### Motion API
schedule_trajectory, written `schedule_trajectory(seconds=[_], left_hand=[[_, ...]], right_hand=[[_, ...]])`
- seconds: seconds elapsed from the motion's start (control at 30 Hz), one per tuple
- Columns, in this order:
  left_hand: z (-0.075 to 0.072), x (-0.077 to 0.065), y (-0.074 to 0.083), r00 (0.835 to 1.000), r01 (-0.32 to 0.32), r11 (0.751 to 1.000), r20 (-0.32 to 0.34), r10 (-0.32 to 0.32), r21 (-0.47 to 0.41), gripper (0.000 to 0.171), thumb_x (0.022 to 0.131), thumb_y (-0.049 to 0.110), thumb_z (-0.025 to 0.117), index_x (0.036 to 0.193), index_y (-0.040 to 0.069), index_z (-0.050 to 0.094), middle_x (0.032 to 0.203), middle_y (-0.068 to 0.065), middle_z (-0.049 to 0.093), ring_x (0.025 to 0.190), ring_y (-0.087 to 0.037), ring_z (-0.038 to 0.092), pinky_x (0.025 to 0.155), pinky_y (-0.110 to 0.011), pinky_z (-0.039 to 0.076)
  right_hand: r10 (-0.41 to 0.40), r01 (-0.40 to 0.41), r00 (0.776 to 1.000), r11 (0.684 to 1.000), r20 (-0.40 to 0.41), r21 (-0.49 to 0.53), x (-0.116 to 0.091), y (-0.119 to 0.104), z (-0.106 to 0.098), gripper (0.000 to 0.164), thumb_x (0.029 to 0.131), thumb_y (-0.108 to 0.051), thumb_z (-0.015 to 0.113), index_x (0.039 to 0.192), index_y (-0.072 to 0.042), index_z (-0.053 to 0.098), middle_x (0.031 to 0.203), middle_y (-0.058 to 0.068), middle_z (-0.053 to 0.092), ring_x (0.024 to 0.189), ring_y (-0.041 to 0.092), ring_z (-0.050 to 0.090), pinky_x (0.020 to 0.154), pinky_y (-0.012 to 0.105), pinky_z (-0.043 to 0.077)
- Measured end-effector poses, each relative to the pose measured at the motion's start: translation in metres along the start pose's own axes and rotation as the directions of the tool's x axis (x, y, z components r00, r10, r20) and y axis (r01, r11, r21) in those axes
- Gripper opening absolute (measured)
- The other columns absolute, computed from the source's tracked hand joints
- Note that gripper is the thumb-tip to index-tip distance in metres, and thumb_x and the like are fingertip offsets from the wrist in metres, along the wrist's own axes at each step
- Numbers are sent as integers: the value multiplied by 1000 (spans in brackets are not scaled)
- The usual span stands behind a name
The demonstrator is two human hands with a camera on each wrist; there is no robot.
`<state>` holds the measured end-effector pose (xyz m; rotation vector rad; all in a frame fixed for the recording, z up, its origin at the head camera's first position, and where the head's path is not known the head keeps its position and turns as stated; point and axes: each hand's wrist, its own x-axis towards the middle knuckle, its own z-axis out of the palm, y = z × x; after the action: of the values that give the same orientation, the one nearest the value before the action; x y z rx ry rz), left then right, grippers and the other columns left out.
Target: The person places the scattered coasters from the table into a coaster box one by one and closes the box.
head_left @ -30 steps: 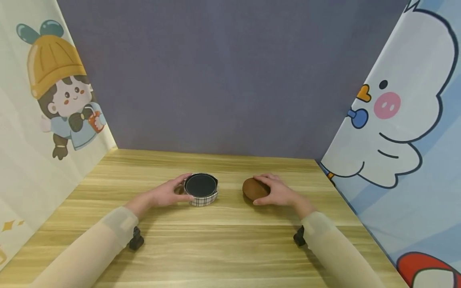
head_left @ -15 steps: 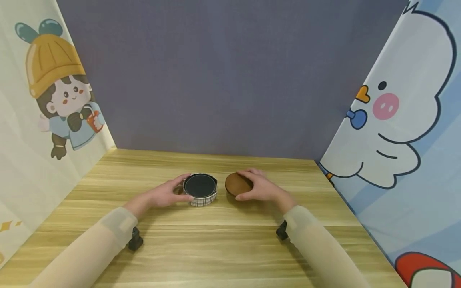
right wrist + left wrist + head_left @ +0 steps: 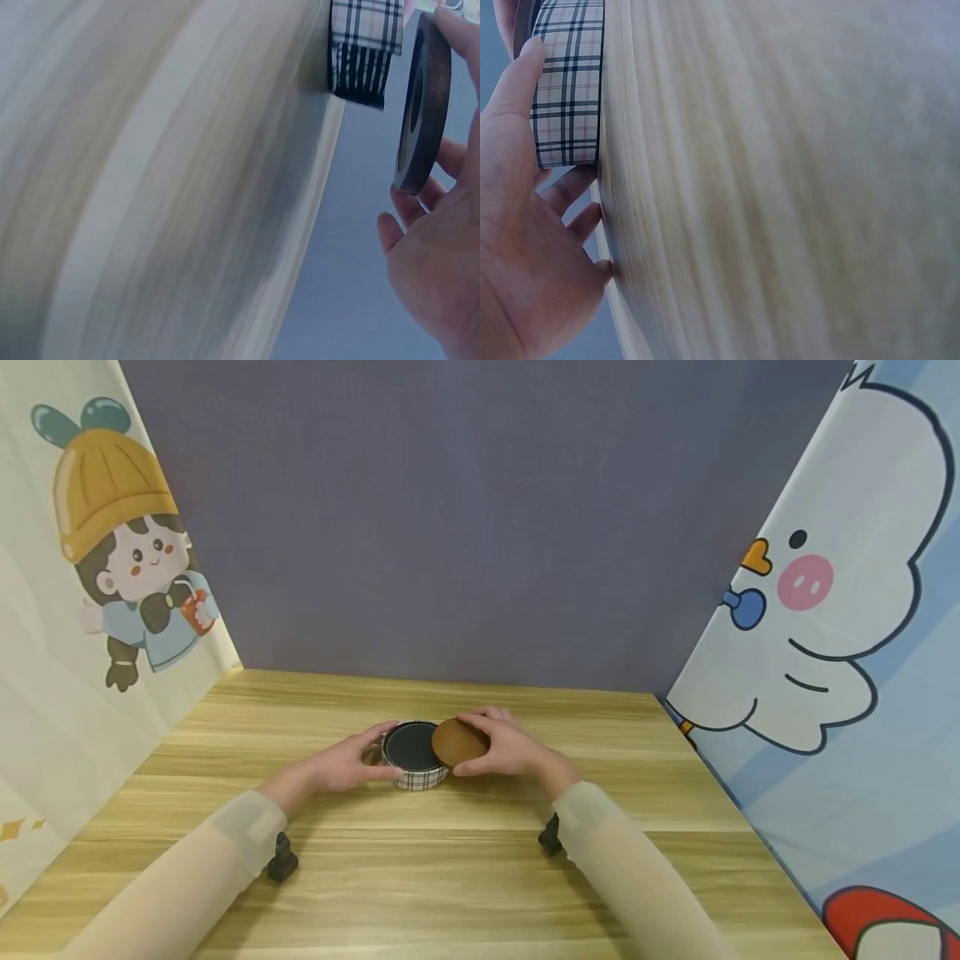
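Note:
A round box [image 3: 408, 747] with a plaid side wall and a black top stands on the table. My left hand [image 3: 347, 762] grips it from the left, its thumb against the plaid wall [image 3: 566, 97] and fingers on the far side. From the right, my right hand [image 3: 510, 747] holds a flat brown disc [image 3: 457, 742] by its edge, between thumb and fingers. The disc overlaps the box's right edge in the head view. Seen from the right wrist, the disc [image 3: 427, 105] is tilted on edge, with a dark rim and round recess, apart from the plaid wall.
The wood-grain table [image 3: 420, 877] stretches around both hands. A grey cloth wall [image 3: 465, 527] rises behind it, with printed cartoon panels on the left and right sides. A black wrist-worn device [image 3: 282, 858] shows under the left sleeve.
My right hand has carried the brown disc leftward, from well right of the plaid box to over its right edge. My left hand and the box have stayed put.

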<state>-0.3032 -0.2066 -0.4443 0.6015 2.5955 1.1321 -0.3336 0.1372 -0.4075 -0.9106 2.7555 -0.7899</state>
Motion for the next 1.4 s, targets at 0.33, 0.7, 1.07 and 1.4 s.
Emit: schedule_trajectory(seconds=[0.33,0.7,1.07,1.4], left_hand=[[-2,-2,2,1000,6,1000,10,-6,13,105,100,57,77,178,20,17,174,-29,37,161,-54,33,131,-74,26],[-2,-1,-1,999,34,999,23,-34,1,107,99,60,77,178,23,14,177,-25,33,164,-52,28,129,-76,28],[-2,1,-1,999,37,999,34,-36,-21,109,99,60,77,178,21,12,179,-25,28,165,-53,25,127,-75,32],[-3,-2,3,998,42,999,39,-42,-8,108,100,61,75,178,21,12,180,-26,26,165,-54,24,127,-78,30]], right_hand=[[-48,49,999,998,27,-37,21,-20,16,105,86,-60,88,170,-18,43,174,16,36,161,38,28,129,68,30],[-47,49,998,998,42,-48,37,-35,28,104,87,-63,85,171,-20,41,175,12,37,162,36,28,129,68,28],[-7,9,999,999,52,-44,43,-39,38,101,91,-68,79,173,-25,38,177,3,36,164,33,26,128,64,34],[36,-33,998,998,59,-47,42,-42,39,99,92,-72,77,172,-30,38,178,-4,35,161,29,27,128,62,34]])
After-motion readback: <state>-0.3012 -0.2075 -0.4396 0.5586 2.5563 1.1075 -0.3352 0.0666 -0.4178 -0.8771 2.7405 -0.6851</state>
